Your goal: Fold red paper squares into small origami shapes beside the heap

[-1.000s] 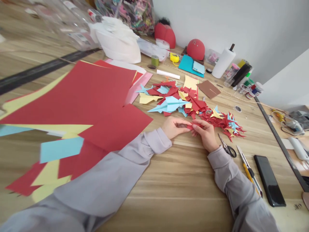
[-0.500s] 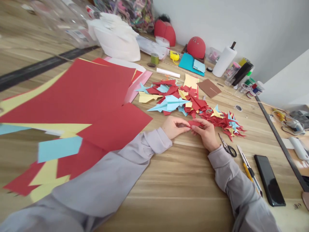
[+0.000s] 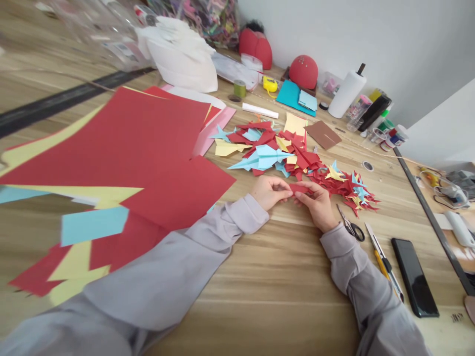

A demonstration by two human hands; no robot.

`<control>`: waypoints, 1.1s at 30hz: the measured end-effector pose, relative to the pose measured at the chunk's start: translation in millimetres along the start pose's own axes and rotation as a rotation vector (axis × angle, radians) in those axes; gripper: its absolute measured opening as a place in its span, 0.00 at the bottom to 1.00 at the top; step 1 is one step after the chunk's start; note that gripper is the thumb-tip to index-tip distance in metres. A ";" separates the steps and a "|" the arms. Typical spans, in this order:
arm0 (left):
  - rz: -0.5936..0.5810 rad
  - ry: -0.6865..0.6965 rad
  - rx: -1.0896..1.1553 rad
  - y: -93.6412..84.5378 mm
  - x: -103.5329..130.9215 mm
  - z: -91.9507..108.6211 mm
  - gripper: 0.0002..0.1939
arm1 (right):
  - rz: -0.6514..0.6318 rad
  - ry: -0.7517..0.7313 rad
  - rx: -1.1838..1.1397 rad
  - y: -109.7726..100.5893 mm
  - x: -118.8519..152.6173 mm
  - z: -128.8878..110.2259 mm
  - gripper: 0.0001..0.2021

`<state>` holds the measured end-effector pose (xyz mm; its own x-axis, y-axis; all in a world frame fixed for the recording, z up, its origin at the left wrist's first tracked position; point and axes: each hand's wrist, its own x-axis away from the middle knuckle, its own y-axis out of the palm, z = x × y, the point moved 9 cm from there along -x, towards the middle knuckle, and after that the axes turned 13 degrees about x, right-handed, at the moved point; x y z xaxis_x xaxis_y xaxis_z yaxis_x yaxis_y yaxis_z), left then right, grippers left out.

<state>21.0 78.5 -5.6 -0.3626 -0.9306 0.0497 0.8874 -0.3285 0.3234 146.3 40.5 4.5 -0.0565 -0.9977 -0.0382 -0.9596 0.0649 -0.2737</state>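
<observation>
Between my two hands is a small piece of red paper [image 3: 299,188]. My left hand [image 3: 270,193] pinches its left end between thumb and fingers. The right end is gripped by my right hand [image 3: 315,201], thumb on the near side. Just beyond them lies a heap of folded red, blue and yellow paper shapes [image 3: 304,160], with a large light-blue folded plane [image 3: 262,158] on top. Large red sheets [image 3: 148,133] and smaller coloured pieces are spread on the left, partly beneath my left sleeve.
Scissors [image 3: 352,227], a utility knife [image 3: 386,264] and a black phone [image 3: 414,277] lie right of my right arm. A white roll [image 3: 347,94], jars, a yellow tape measure [image 3: 269,85] and red domes [image 3: 303,72] stand along the back of the wooden table [image 3: 260,296].
The camera view has shifted slightly. Both hands keep their pinch on the red paper, with hardly any visible movement.
</observation>
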 end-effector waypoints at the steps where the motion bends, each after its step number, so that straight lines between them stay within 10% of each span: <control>1: 0.003 -0.010 0.009 0.2 0.0 -0.4 0.04 | -0.002 -0.001 0.003 0.2 0.1 -0.1 0.16; 33: -0.062 -0.006 0.217 2.2 -2.1 -2.0 0.17 | 0.000 -0.027 -0.003 -1.2 -1.0 1.1 0.15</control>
<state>24.4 79.5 -6.8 -0.4169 -0.9085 0.0284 0.7813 -0.3422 0.5220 147.8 41.4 3.9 -0.0489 -0.9967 -0.0641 -0.9604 0.0646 -0.2711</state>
